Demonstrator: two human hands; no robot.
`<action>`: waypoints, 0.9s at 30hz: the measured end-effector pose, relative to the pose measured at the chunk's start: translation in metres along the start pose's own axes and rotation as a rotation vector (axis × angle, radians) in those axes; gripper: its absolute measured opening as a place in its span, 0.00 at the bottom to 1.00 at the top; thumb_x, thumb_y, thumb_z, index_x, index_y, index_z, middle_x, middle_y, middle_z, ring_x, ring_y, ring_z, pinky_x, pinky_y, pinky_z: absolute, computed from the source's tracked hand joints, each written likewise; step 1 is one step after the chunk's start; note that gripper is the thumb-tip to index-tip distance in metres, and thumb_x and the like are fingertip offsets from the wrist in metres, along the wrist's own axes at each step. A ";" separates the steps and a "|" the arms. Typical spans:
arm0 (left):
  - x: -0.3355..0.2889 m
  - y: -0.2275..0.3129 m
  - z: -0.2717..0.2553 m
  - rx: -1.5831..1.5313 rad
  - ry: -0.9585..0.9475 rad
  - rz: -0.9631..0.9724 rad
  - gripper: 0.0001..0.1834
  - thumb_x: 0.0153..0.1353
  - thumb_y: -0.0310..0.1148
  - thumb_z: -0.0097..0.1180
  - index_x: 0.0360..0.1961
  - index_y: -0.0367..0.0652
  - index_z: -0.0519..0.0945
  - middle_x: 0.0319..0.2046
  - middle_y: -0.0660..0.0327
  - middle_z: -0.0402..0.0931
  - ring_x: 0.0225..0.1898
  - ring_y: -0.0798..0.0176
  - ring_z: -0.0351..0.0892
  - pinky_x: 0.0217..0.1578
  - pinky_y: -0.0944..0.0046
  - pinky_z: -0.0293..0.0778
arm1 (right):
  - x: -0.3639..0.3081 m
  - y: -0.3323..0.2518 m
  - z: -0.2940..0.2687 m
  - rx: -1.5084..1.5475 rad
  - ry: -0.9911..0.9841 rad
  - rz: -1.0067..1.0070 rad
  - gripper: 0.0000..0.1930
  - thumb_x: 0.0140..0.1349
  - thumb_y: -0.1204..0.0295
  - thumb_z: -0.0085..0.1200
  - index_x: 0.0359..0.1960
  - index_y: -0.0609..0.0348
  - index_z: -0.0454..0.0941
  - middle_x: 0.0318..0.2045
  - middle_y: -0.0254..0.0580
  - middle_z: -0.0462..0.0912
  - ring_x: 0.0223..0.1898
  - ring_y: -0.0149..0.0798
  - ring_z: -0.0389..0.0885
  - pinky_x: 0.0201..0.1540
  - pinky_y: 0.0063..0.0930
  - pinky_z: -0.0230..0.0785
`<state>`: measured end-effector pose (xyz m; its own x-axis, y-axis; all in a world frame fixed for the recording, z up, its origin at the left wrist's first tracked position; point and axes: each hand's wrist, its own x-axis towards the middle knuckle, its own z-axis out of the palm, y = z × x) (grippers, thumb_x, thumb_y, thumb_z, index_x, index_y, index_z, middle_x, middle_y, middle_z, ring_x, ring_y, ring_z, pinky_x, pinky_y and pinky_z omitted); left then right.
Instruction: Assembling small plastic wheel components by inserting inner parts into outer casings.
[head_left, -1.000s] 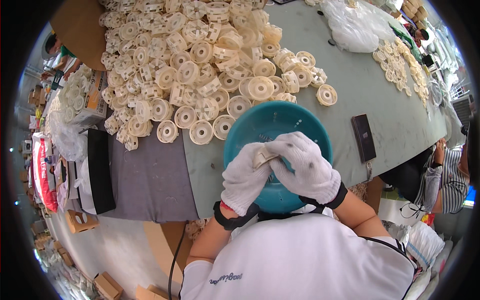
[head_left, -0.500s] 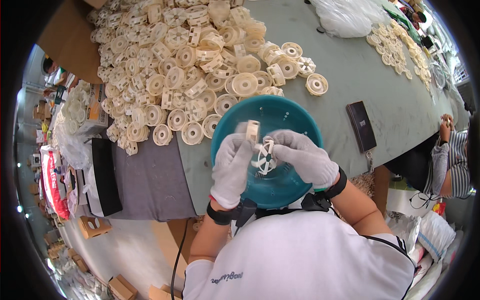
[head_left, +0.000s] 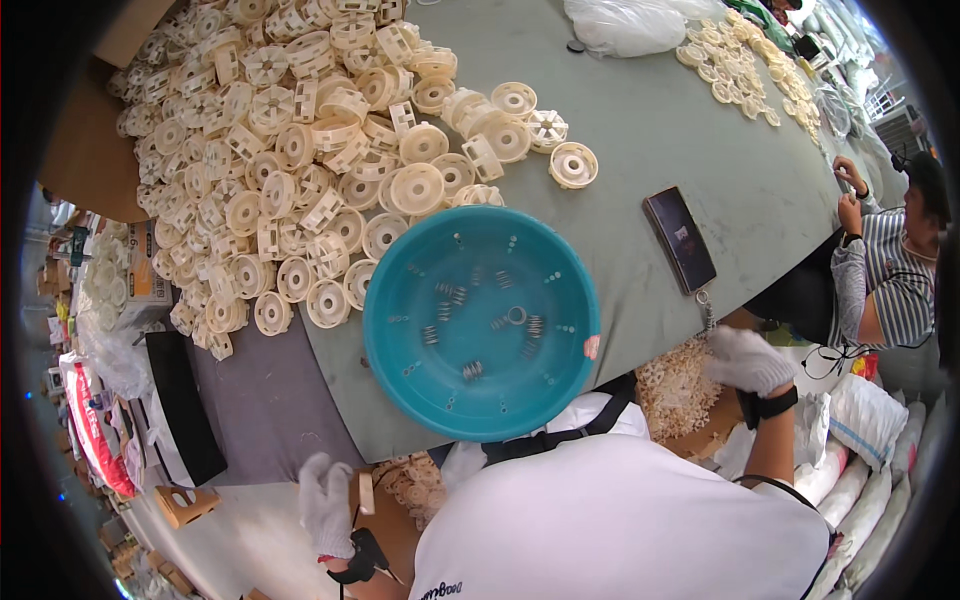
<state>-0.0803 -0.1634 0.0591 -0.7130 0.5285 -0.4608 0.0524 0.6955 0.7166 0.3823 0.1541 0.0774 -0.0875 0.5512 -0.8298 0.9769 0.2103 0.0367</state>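
My left hand (head_left: 325, 507), in a white knit glove, is low on the left, off the table's edge. Its fingers are apart. Right beside it shows a small cream block-like piece (head_left: 366, 493), apart from the fingers as far as I can see. Out to the right, my gloved right hand (head_left: 748, 362) is slightly blurred. The fingers look loosely spread, and nothing shows in them. It is beside and above a box of small cream plastic parts (head_left: 682, 392). Between my hands stands a teal basin (head_left: 480, 405) with several metal springs (head_left: 472, 370) and a small ring (head_left: 517, 315).
Cream plastic wheel-like parts (head_left: 300, 145) are heaped at the far left of the table (head_left: 590, 260). A dark phone (head_left: 680, 240) lies right of the basin. Pale rings (head_left: 735, 65) and a plastic bag (head_left: 625, 25) lie farther back. Another person (head_left: 885, 270) sits at the right.
Both hands have left the basin and moved apart, left hand down-left, right hand rightward. The cream block and white spoked part they held are gone from above the basin. The view has shifted.
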 end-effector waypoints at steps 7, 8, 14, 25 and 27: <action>0.040 0.108 0.089 -0.288 -0.154 0.611 0.16 0.70 0.29 0.59 0.55 0.31 0.78 0.56 0.51 0.78 0.57 0.56 0.79 0.59 0.60 0.74 | 0.115 -0.125 -0.062 0.216 1.152 -0.583 0.19 0.62 0.71 0.56 0.54 0.66 0.77 0.54 0.59 0.80 0.61 0.57 0.75 0.64 0.44 0.69; 0.041 0.124 0.103 -0.370 -0.301 0.653 0.16 0.67 0.26 0.62 0.54 0.32 0.79 0.56 0.51 0.78 0.57 0.56 0.78 0.58 0.60 0.75 | 0.155 -0.126 -0.064 -0.009 1.266 -0.534 0.15 0.62 0.70 0.55 0.49 0.62 0.79 0.55 0.58 0.79 0.63 0.58 0.73 0.66 0.42 0.68; 0.046 0.141 0.132 -0.125 -0.413 0.898 0.25 0.62 0.25 0.66 0.60 0.34 0.76 0.62 0.49 0.73 0.64 0.53 0.73 0.63 0.58 0.70 | 0.081 -0.166 -0.087 0.874 0.681 -0.718 0.10 0.66 0.67 0.54 0.39 0.62 0.80 0.39 0.40 0.83 0.44 0.39 0.81 0.50 0.34 0.72; 0.052 0.131 0.160 -0.763 -0.610 0.271 0.29 0.57 0.19 0.67 0.58 0.36 0.67 0.49 0.54 0.78 0.44 0.64 0.83 0.43 0.67 0.82 | 0.022 -0.222 -0.026 1.165 0.519 -1.027 0.11 0.66 0.77 0.57 0.49 0.65 0.78 0.43 0.42 0.84 0.45 0.33 0.82 0.50 0.30 0.75; 0.052 0.124 0.158 -0.684 -0.538 0.327 0.27 0.57 0.25 0.72 0.53 0.37 0.70 0.45 0.57 0.79 0.42 0.67 0.81 0.43 0.70 0.80 | 0.023 -0.228 -0.022 0.814 0.815 -1.290 0.13 0.61 0.82 0.59 0.49 0.66 0.79 0.45 0.50 0.85 0.47 0.44 0.85 0.52 0.35 0.76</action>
<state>-0.0002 0.0273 0.0413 -0.3063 0.9212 -0.2398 -0.3519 0.1245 0.9277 0.1535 0.1363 0.0625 -0.6468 0.6576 0.3863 0.0214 0.5220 -0.8527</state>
